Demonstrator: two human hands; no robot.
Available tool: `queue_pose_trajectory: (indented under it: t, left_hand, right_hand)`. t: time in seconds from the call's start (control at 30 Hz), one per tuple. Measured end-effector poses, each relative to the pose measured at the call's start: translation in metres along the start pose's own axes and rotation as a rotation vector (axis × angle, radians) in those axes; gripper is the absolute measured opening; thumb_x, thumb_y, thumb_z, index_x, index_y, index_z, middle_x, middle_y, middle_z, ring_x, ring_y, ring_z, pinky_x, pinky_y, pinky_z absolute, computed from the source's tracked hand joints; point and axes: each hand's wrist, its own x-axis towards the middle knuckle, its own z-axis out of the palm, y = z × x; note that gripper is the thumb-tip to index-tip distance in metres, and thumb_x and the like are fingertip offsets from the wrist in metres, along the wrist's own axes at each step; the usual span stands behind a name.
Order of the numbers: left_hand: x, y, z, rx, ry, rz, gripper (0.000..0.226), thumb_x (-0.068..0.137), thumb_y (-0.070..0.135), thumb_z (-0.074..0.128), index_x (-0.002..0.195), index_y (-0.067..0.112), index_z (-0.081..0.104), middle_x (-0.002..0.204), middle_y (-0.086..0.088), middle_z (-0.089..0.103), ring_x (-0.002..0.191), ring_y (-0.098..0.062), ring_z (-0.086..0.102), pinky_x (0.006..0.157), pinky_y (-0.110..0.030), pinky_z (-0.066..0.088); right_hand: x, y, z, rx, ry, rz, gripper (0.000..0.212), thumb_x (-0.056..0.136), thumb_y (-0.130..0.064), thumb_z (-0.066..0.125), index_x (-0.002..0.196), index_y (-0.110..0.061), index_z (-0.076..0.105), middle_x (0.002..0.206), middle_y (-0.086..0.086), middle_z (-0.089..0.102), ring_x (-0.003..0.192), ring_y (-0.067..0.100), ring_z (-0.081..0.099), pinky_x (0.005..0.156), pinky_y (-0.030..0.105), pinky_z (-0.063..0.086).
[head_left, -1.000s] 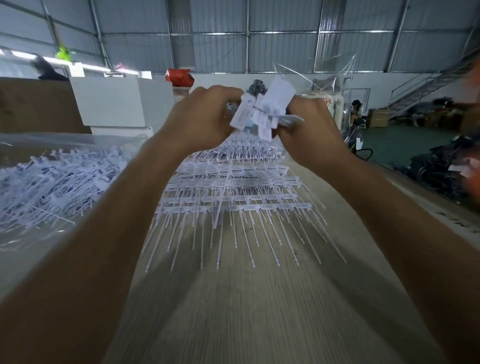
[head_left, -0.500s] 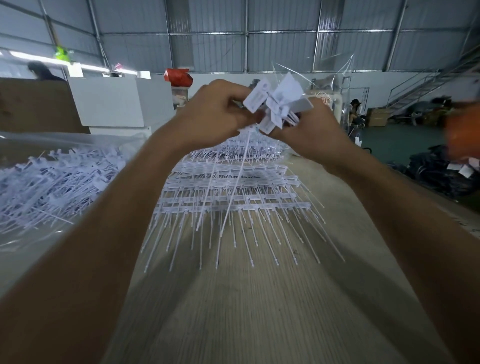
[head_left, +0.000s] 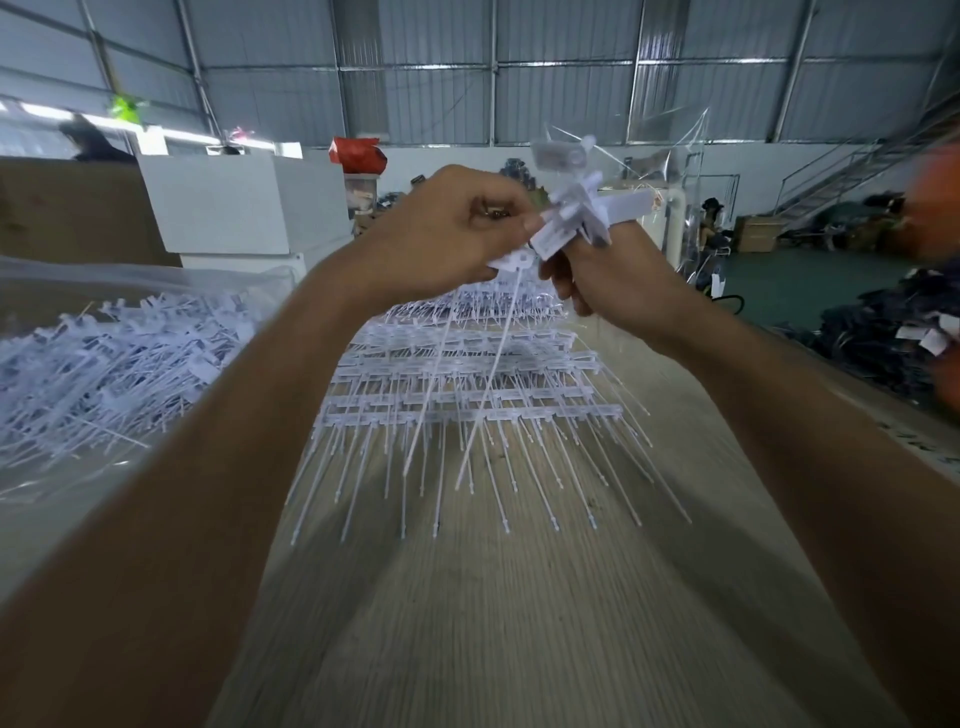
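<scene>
Item 1: L hand (head_left: 447, 234), raised above the table. Fingers curled; thumb + forefinger pinch the head of a single seal tag (head_left: 511, 262), whose long thin tail hangs down twd the table. A 2nd tail hangs just beside it; can't tell which hand holds that one.
Item 2: R hand (head_left: 618, 280), just beside L hand. Clenched round a bunch of tags (head_left: 587, 213), flat heads fanned out above the fist.
Item 3: tag strips (head_left: 467, 395), approx. rows, flat on wooden table (head_left: 493, 623) beneath both hands, tails twd the person.
Item 4: clear bag (head_left: 104, 364) of loose tags, L side of table.
Bkgd: white cabinet (head_left: 234, 208); red bag (head_left: 358, 153) behind it; metal staircase (head_left: 852, 171) far R.
</scene>
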Motion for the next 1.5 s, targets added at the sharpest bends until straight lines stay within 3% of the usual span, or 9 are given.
queue_pose_trajectory:
  t: [0.17,0.37,0.53,0.67,0.77,0.93,1.03,1.17,1.5]
  left_hand:
    - [0.002,-0.006,-0.001,-0.016,0.091,-0.026,0.017,0.108,0.021,0.041,0.113,0.017,0.057,0.064,0.018,0.064,0.046,-0.001,0.045,0.048,-0.014,0.038]
    - [0.004,-0.007,0.0,-0.036,0.079,-0.011,0.009,0.104,0.02,0.048,0.112,0.026,0.047,0.078,-0.008,0.058,0.06,-0.017,0.05,0.055,-0.035,0.043]
    - [0.005,-0.005,0.001,-0.069,0.112,-0.012,0.018,0.104,0.015,0.049,0.122,0.015,0.047,0.102,-0.01,0.065,0.071,-0.019,0.062,0.057,-0.027,0.052]
    - [0.004,-0.008,-0.003,0.027,0.174,-0.025,0.01,0.102,0.027,0.056,0.107,0.019,0.055,0.098,0.002,0.065,0.064,-0.009,0.064,0.057,-0.03,0.052]
    - [0.003,-0.008,-0.004,-0.022,0.223,-0.05,0.011,0.102,0.027,0.056,0.098,0.017,0.06,0.07,0.003,0.069,0.058,-0.013,0.065,0.052,-0.025,0.048]
    - [0.004,-0.002,-0.005,-0.186,0.317,-0.085,0.016,0.098,0.013,0.062,0.083,0.016,0.069,0.051,-0.001,0.063,0.042,-0.013,0.053,0.044,-0.021,0.041]
    - [0.004,0.0,-0.01,-0.357,0.332,-0.153,0.02,0.095,0.008,0.063,0.079,0.017,0.071,0.064,-0.011,0.063,0.049,-0.018,0.051,0.046,-0.025,0.04]
    - [0.005,-0.002,-0.014,-0.452,0.304,-0.226,0.033,0.091,0.0,0.058,0.069,0.018,0.074,0.075,-0.018,0.063,0.061,-0.023,0.052,0.053,-0.029,0.043]
    - [0.005,-0.002,-0.016,-0.47,0.296,-0.302,0.032,0.088,-0.003,0.061,0.07,0.015,0.079,0.084,-0.023,0.069,0.074,-0.031,0.059,0.061,-0.031,0.051]
  right_hand:
    - [0.002,-0.007,-0.004,0.186,0.167,0.046,0.028,0.103,-0.019,0.053,0.077,-0.019,0.065,0.054,-0.017,0.056,0.045,0.001,0.039,0.045,0.018,0.03]
    - [-0.006,-0.014,-0.004,0.367,-0.059,-0.006,0.019,0.095,-0.034,0.068,0.084,-0.024,0.056,0.05,-0.01,0.041,0.044,0.008,0.03,0.041,0.022,0.025]
    - [-0.005,-0.012,-0.004,0.335,-0.161,-0.007,0.012,0.099,-0.025,0.064,0.094,-0.018,0.056,0.05,-0.013,0.039,0.043,0.006,0.028,0.041,0.023,0.023]
    - [-0.004,-0.013,-0.008,0.397,-0.082,0.021,0.013,0.101,-0.025,0.061,0.096,-0.013,0.057,0.056,-0.006,0.039,0.047,0.009,0.026,0.042,0.024,0.021]
    - [-0.004,-0.013,-0.008,0.448,-0.058,0.006,0.017,0.101,-0.023,0.061,0.086,-0.015,0.055,0.059,-0.002,0.038,0.049,0.011,0.027,0.045,0.028,0.018]
    - [-0.004,-0.019,-0.002,0.005,0.156,-0.193,0.012,0.1,-0.022,0.062,0.102,-0.013,0.069,0.074,-0.014,0.066,0.064,-0.001,0.06,0.058,0.012,0.045]
    - [-0.005,-0.023,-0.004,-0.321,0.228,-0.373,0.021,0.1,-0.014,0.056,0.104,-0.001,0.072,0.092,0.013,0.07,0.08,0.026,0.064,0.079,0.037,0.054]
    - [-0.002,-0.024,-0.003,-0.393,0.276,-0.466,0.022,0.095,-0.01,0.052,0.091,0.0,0.072,0.077,0.007,0.061,0.067,0.027,0.057,0.063,0.045,0.053]
    - [-0.004,-0.018,-0.003,-0.518,0.308,-0.692,0.035,0.086,-0.013,0.036,0.074,-0.003,0.068,0.067,0.01,0.057,0.062,0.034,0.059,0.06,0.041,0.051]
